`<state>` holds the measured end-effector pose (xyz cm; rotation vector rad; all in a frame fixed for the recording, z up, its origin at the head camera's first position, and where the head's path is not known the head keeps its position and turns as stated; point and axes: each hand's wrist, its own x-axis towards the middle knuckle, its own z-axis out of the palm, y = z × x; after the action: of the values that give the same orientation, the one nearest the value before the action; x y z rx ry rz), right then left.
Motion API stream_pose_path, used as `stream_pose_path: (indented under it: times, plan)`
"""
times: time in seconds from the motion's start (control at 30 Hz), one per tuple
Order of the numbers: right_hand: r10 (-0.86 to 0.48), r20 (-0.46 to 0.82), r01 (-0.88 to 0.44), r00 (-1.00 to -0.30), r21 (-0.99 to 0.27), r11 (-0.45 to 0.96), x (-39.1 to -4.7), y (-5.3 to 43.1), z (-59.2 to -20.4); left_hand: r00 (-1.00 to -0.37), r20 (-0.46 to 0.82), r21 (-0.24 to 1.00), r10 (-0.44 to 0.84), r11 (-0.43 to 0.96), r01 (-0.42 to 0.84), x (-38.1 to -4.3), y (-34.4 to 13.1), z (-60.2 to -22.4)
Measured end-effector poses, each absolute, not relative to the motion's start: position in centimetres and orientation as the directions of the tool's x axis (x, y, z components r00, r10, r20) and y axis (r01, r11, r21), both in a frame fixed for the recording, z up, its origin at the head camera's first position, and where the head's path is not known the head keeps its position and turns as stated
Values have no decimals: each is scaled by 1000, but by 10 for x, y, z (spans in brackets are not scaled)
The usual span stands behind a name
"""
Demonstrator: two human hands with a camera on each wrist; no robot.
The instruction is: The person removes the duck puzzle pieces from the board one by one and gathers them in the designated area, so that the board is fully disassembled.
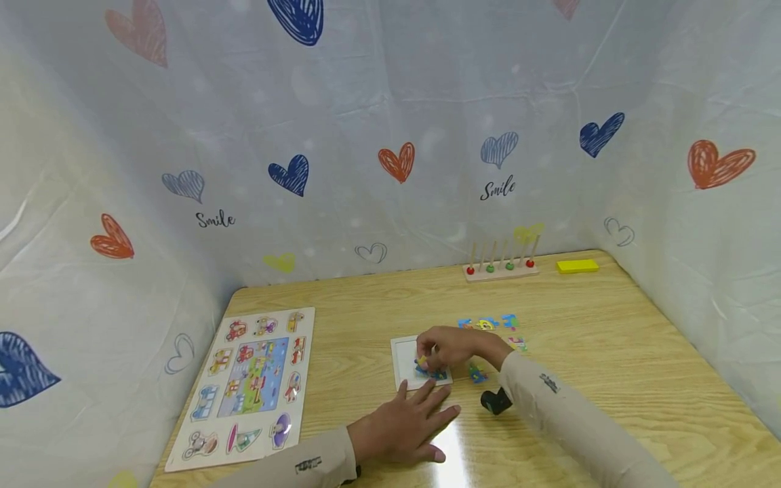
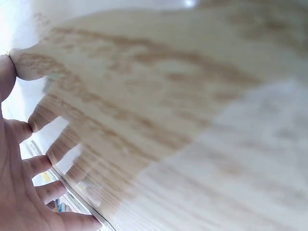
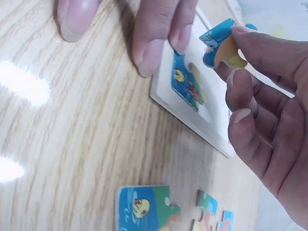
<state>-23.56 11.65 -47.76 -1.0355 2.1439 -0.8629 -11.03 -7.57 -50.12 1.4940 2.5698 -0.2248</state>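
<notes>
My right hand (image 1: 453, 347) pinches a blue, orange and yellow jigsaw piece (image 3: 224, 45) between thumb and forefinger, above a white puzzle tray (image 1: 394, 362). Inside the tray, at its near right corner, lies a blue-edged joined section of puzzle (image 3: 185, 82) with a yellow duck on it. With fingers spread, my left hand (image 1: 403, 423) rests at the tray's near edge, fingertips touching it in the right wrist view. Loose jigsaw pieces (image 1: 478, 372) lie on the table to the right of the tray, one of them bearing a yellow chick (image 3: 141, 208).
A large picture board (image 1: 308, 379) of vehicles lies at the left. At the back right stand a wooden peg rack (image 1: 502, 272) with red and green beads and a yellow block (image 1: 577, 266). A small black object (image 1: 495, 402) shows beside the right sleeve. Heart-printed sheeting (image 1: 342, 224) surrounds the table.
</notes>
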Motion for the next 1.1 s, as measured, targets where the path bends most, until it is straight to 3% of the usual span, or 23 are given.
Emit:
stream_pose_path:
  times: [0.2,0.6,1.1]
  plan:
    - [-815,-211,-345,-540,-827,443,-236,124,-472,-493,-222,-57,841,494,868,-110,-75,-501]
    - [-797,-131,-435,-590,-780,450,-234,151,-467,-496,-232,-77,837,492,867,-110,-75,-501]
    - [-692,-36,-397,-721,-798,454,-223,203,-475,-495,-223,-76,840,491,868,-109,-75,-499]
